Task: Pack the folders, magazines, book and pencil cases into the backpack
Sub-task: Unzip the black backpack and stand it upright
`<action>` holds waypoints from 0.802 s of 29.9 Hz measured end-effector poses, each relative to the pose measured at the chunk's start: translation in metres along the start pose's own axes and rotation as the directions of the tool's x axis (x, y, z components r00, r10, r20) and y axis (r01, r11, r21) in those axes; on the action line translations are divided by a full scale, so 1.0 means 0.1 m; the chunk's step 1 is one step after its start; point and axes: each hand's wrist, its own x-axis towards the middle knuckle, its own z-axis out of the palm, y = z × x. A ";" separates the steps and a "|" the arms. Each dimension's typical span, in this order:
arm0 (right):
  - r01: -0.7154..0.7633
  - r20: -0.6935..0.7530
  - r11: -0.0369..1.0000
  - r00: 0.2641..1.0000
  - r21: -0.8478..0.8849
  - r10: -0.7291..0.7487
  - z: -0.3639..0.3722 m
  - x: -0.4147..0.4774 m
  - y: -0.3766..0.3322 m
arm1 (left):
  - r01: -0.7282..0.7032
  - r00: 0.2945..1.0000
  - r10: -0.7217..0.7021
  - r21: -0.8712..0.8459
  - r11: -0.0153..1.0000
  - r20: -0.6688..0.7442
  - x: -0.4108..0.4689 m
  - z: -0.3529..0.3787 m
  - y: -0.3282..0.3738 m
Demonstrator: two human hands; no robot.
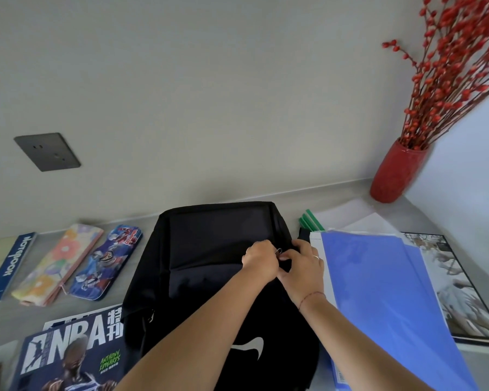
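Observation:
A black backpack (pixel 209 249) lies flat in the middle of the table, zipped closed. My left hand (pixel 259 259) pinches a small metal zipper pull (pixel 278 251) at the bag's right edge. My right hand (pixel 302 266) grips the black fabric beside it. Left of the bag lie a blue notebook (pixel 10 266), a floral pencil case (pixel 58 263) and a cartoon-printed pencil case (pixel 105 261). Basketball magazines (pixel 71 354) sit at the near left. Blue folders (pixel 378 292) are stacked on the right, with green-spined folders (pixel 311 220) behind them and a pale picture magazine (pixel 452 283) beside them.
A red vase (pixel 397 170) of red berry branches stands in the back right corner. A dark wall socket (pixel 47 151) sits on the wall at left. The wall runs right behind the table's far edge.

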 end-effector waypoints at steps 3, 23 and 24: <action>0.027 -0.038 0.999 0.999 -0.022 -0.027 0.02 -0.01 -0.01 | -0.049 0.997 0.046 -0.049 0.998 -0.063 -0.07 -0.01 -0.04; 0.208 -0.102 0.958 0.968 -0.196 -0.231 -0.11 -0.09 0.06 | 0.002 0.743 -0.292 -0.434 0.901 -0.602 -0.47 -0.61 -1.56; 0.237 -0.109 0.951 0.959 -0.197 -0.261 -0.08 -0.10 -0.01 | -0.008 0.756 -0.301 -0.468 0.884 -0.581 -0.48 -0.62 -1.59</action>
